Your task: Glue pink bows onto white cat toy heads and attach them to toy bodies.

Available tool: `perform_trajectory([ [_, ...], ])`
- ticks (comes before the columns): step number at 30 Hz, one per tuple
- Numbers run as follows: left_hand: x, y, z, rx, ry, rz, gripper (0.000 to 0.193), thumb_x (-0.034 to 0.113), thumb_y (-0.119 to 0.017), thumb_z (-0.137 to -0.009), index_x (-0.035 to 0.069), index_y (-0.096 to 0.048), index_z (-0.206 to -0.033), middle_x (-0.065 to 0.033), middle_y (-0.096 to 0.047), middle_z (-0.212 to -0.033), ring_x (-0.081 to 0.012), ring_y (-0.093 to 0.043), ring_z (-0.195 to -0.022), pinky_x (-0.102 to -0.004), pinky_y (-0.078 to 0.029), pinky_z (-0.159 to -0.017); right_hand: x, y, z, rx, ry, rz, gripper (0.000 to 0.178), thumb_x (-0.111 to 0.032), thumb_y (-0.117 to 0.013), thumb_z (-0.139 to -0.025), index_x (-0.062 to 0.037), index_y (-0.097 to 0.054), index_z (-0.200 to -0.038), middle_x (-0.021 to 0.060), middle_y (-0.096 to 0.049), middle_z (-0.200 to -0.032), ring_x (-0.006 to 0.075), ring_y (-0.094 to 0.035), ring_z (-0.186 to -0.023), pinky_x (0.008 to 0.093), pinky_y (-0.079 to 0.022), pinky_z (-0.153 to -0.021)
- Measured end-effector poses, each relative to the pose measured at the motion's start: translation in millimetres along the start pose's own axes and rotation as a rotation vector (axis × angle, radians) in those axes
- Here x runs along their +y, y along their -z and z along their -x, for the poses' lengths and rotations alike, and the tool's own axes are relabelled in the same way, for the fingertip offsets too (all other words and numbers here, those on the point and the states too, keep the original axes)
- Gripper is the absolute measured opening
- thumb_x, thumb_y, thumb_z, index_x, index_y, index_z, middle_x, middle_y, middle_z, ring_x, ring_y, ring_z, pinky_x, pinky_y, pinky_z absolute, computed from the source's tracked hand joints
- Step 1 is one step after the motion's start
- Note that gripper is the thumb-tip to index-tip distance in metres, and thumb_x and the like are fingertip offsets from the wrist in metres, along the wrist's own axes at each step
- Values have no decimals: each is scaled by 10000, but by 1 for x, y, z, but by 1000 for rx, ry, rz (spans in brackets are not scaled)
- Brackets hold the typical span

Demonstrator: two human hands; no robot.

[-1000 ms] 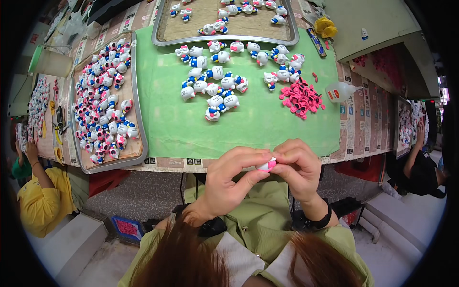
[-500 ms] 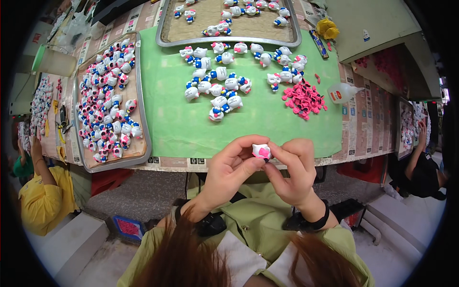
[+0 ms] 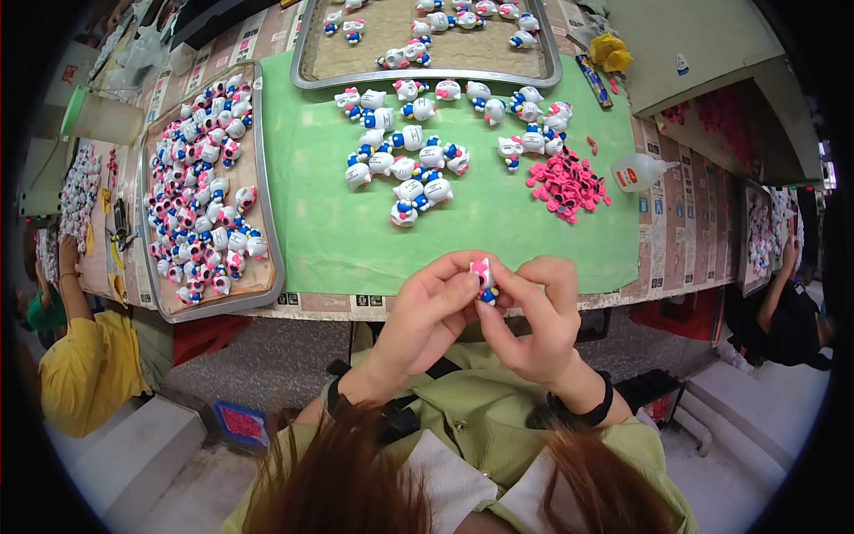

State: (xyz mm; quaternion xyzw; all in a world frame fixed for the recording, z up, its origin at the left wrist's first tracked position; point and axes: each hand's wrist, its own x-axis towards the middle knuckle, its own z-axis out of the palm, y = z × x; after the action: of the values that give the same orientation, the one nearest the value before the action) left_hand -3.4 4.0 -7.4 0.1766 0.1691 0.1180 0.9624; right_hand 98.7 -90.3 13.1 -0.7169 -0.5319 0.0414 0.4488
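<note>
A small white cat-shaped figurine with pink on its head and a blue body is held above the table's near edge. My left hand is closed on it, thumb pressed against its head. My right hand pinches its other side between thumb and fingers; the fingertips hide part of it. Beyond my hands, similar figurines lie in loose clusters on the green table cover. To their right is a heap of small pink pieces, some with dark patches.
At the left, a metal tray is full of figurines with pink parts. Another metal tray at the back holds several more. A translucent squeeze bottle lies by the pink heap. Co-workers sit at both sides.
The figurine has been turned in my fingers: its pink front faced me before, and now its blue lower body shows too. My left thumb has moved up onto its head.
</note>
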Motion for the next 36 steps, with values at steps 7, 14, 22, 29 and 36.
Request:
perform_trajectory([
  [7, 4, 6, -5, -50, 146, 92, 294, 204, -400, -891, -19, -429, -1081, -93, -510, -967, -187, -529, -887, -306, -441, -795, 4, 8, -10, -41, 117, 112, 370, -8, -643, -554, -16, -588, -921, 68, -482, -816, 249, -438, -762, 334, -384, -651],
  [14, -3, 13, -5, -84, 112, 157, 254, 164, -400, -887, -16, -431, -1063, -80, -496, -952, -164, -504, -867, -296, -435, -770, 8, -1, -4, -36, 128, 56, 373, -8, -647, -550, -14, -587, -918, 70, -495, -848, 265, -459, -795, 354, -395, -682],
  [22, 83, 33, 18, 772, -859, -1196, 178, 91, -546, -815, 36, -505, -979, -24, -530, -879, -88, -487, -804, -224, -397, -699, 37, 27, 4, 203, -20, 137, 356, 19, -616, -634, 13, -540, -982, 130, -483, -943, 254, -474, -864, 336, -397, -756],
  [29, 116, 46, 26, 1002, -975, -1775, 266, 69, -560, -763, 10, -508, -1017, -126, -518, -1012, -225, -492, -939, -311, -368, -826, 110, 65, -13, 740, -253, -29, 452, -29, -540, -782, 11, -352, -1191, 116, -420, -1117, 182, -432, -1002, 296, -337, -882],
  [36, 56, 24, -9, 268, -644, -1913, 285, -5, -575, -694, 59, -521, -966, -110, -488, -909, -282, -497, -817, -355, -420, -712, 148, 73, -42, 307, -481, -291, 471, -56, -569, -773, 5, -347, -1185, 122, -441, -1145, 173, -469, -1001, 274, -389, -841],
])
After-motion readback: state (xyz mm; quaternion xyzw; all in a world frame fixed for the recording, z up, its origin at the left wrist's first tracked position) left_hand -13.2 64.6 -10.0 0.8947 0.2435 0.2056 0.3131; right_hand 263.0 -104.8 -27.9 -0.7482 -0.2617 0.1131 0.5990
